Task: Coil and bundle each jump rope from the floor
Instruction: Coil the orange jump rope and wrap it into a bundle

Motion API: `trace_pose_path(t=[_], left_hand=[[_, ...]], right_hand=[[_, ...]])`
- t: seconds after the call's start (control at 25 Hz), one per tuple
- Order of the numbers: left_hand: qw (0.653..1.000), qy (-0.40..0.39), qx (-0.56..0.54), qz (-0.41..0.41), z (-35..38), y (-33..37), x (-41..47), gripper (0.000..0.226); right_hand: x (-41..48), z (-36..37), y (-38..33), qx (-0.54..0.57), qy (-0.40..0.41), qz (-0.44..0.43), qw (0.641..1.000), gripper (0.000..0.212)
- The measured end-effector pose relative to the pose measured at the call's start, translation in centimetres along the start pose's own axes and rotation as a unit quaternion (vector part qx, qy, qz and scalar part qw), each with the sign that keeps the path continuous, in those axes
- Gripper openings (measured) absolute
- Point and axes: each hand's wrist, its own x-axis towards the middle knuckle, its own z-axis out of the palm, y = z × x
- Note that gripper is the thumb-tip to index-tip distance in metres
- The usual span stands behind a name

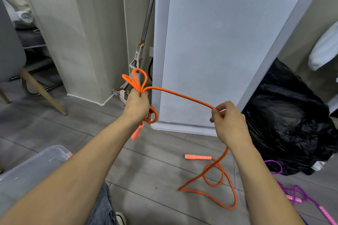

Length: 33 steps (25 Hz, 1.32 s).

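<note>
Midway through coiling the orange rope (182, 95). Grips a bunch of finished loops in the left hand (137, 104), fingers curled tight round them, with one handle (136, 132) dangling just below the fist. Pinches the running strand in the right hand (228, 122), thumb and fingertips closed on it, well apart from the left. Leaves the rest trailing down to the floor in loose bends, ending at the second handle (197, 157) flat on the tiles. Next, probably: bring the right hand across, lay a fresh loop into the left fist, then slide back down the strand. Calls for even loops and a firm left grip. Not yet touched: the purple rope (296, 193) on the floor beside the black bag (289, 120).
</note>
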Motion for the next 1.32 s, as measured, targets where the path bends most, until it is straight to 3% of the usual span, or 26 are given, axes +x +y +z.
trace_pose_path(t=[0.16,0.36,0.48,0.68,1.0,1.12,1.32], left_hand=[[0.987,-0.094,-0.113,-0.062,1.2,0.6,-1.6,0.013],[0.974,-0.179,-0.121,-0.065,2.6,0.8,-3.7,0.019],[0.973,-0.197,-0.101,-0.06,2.8,0.9,-4.3,0.022],[0.974,-0.192,-0.104,-0.057,3.0,1.0,-4.9,0.025],[0.966,-0.183,-0.163,-0.085,4.1,0.0,-5.1,0.025],[0.97,-0.137,-0.184,-0.083,3.9,0.3,-4.4,0.019],[0.95,-0.063,-0.295,-0.079,2.4,1.2,-1.8,0.01]], right_hand=[[-1.3,1.4,-2.2,0.086,0.019,-0.023,0.996,0.009],[-2.8,3.8,-4.4,0.096,0.017,-0.078,0.992,0.016],[-3.2,4.2,-4.9,0.09,-0.026,-0.079,0.993,0.025],[-3.1,4.2,-4.7,0.107,-0.027,-0.041,0.993,0.008],[-3.5,4.9,-4.6,0.157,-0.066,-0.047,0.984,0.012],[-3.2,4.2,-4.7,0.149,-0.13,-0.073,0.978,0.021],[-2.6,3.1,-4.2,0.09,-0.117,-0.06,0.987,0.009]])
